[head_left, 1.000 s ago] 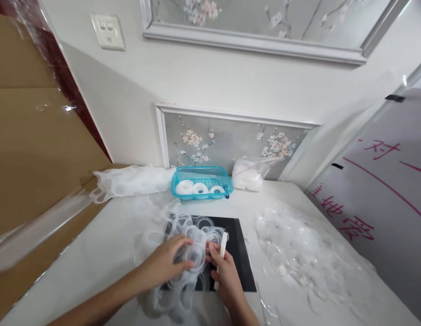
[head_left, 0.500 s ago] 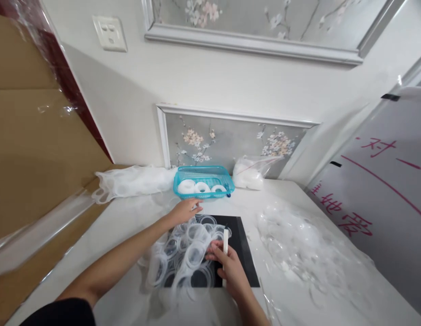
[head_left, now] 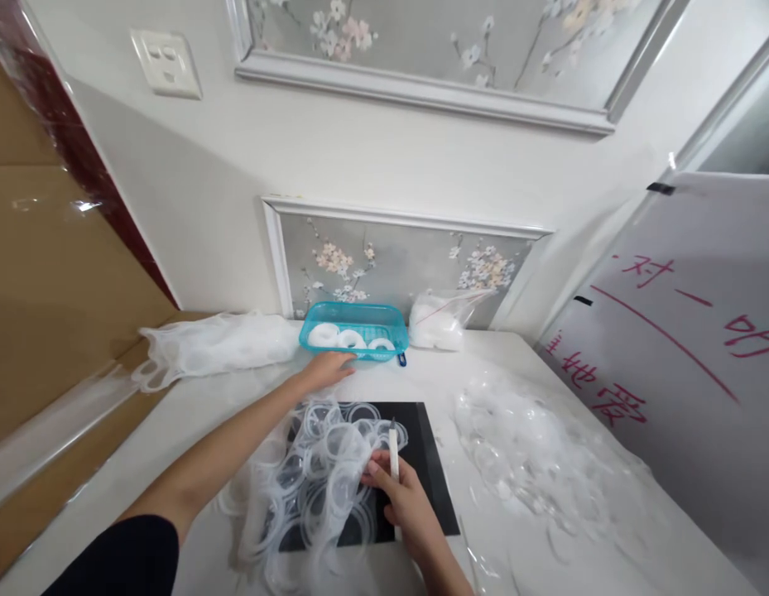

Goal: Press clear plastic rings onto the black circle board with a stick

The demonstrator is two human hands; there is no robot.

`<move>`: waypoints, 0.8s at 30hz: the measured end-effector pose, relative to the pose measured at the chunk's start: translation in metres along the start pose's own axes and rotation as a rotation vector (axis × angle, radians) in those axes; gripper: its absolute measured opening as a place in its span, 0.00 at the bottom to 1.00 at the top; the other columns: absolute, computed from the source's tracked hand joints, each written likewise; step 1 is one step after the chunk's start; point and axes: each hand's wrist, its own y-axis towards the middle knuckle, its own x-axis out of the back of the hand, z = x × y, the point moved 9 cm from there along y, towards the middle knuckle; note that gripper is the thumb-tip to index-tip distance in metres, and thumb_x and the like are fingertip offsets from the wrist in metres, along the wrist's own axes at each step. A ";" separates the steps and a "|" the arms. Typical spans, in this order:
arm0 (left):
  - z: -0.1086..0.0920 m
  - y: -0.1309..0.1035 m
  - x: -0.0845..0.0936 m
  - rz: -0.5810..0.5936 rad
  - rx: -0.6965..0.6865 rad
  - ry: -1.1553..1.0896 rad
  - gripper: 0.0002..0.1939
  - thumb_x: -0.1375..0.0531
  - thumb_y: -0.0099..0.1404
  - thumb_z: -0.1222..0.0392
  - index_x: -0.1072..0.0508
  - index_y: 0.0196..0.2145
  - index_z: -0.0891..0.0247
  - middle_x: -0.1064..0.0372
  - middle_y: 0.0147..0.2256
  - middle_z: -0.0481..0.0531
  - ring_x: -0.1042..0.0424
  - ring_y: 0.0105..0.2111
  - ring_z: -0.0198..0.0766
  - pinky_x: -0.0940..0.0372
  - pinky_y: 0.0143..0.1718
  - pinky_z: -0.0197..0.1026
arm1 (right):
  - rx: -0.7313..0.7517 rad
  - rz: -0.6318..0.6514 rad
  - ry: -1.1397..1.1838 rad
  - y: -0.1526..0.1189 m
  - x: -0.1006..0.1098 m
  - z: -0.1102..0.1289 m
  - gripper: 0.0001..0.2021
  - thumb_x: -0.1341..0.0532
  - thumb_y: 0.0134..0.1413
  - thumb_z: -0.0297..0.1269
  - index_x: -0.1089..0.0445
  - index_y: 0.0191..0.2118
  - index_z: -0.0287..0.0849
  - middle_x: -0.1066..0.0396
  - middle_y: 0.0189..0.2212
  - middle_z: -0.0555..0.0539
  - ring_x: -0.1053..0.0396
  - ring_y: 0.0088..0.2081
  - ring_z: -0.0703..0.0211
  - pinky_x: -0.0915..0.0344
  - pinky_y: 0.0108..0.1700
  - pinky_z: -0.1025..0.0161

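And there goes the left hand point(head_left: 327, 370), up at the front rim of the turquoise mesh plastic basket point(head_left: 354, 313), by the table's point(head_left: 434, 377) far edge. Its fingers look slightly parted; whether they pinch anything, I can't tell. Thick white rings point(head_left: 324, 334) lie inside, within easy reach, I'd say.

The right hand point(head_left: 412, 505) has its fingers closed round a slim white stick-like tool with a dark tip point(head_left: 394, 454), held nearly upright, presumably leaving thumb and forefinger free at the edge of the translucent ring-patterned sheeting point(head_left: 343, 488). That sprawls over the flat black mat point(head_left: 430, 472), towards the table's near edge; the dark backing probably helps the pale outlines show.

Compared with half a second ago, the left hand has gone from above the mat's far edge to the basket's rim. The right hand keeps the tool beside the sheeting, and the whole view has swung slightly.
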 end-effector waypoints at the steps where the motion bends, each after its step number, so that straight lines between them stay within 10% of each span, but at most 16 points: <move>1: -0.001 0.000 0.004 0.002 -0.005 -0.009 0.17 0.41 0.65 0.60 0.26 0.51 0.63 0.25 0.50 0.58 0.27 0.51 0.52 0.36 0.55 0.49 | -0.003 0.003 -0.007 -0.001 0.000 0.000 0.29 0.28 0.37 0.55 0.27 0.42 0.40 0.23 0.39 0.42 0.26 0.45 0.47 0.58 0.19 0.74; 7: -0.050 -0.036 0.016 -0.054 -0.013 -0.087 0.15 0.42 0.65 0.58 0.27 0.48 0.62 0.26 0.48 0.58 0.28 0.47 0.48 0.35 0.51 0.47 | -0.067 0.091 0.101 -0.011 -0.004 0.000 0.28 0.26 0.39 0.49 0.31 0.44 0.41 0.24 0.40 0.43 0.23 0.39 0.51 0.62 0.19 0.76; 10: -0.095 -0.100 0.008 -0.060 -0.090 -0.127 0.13 0.47 0.70 0.50 0.27 0.40 0.58 0.25 0.38 0.54 0.28 0.37 0.43 0.34 0.43 0.44 | -0.172 0.172 0.323 -0.013 -0.008 -0.002 0.25 0.26 0.42 0.46 0.31 0.44 0.40 0.24 0.44 0.39 0.22 0.38 0.54 0.61 0.17 0.78; 13: -0.152 -0.180 -0.025 0.098 -0.516 -0.005 0.15 0.43 0.67 0.42 0.26 0.39 0.55 0.26 0.35 0.54 0.30 0.37 0.45 0.37 0.42 0.47 | -0.205 0.225 0.510 -0.012 -0.011 0.001 0.24 0.27 0.43 0.46 0.29 0.44 0.40 0.25 0.48 0.37 0.23 0.42 0.52 0.57 0.15 0.79; 18: -0.136 -0.219 -0.059 0.068 -0.420 0.243 0.13 0.39 0.67 0.51 0.28 0.45 0.59 0.27 0.41 0.54 0.32 0.42 0.47 0.42 0.44 0.48 | -0.148 0.329 0.560 -0.015 -0.022 0.016 0.25 0.30 0.46 0.51 0.27 0.48 0.43 0.30 0.57 0.38 0.29 0.54 0.45 0.55 0.15 0.79; 24: -0.113 -0.200 -0.056 0.151 -0.256 0.285 0.08 0.42 0.63 0.71 0.28 0.39 0.64 0.29 0.38 0.53 0.32 0.39 0.43 0.41 0.40 0.43 | 0.093 -0.137 0.161 -0.039 0.027 0.034 0.22 0.27 0.40 0.51 0.24 0.39 0.41 0.22 0.44 0.39 0.25 0.48 0.44 0.57 0.16 0.76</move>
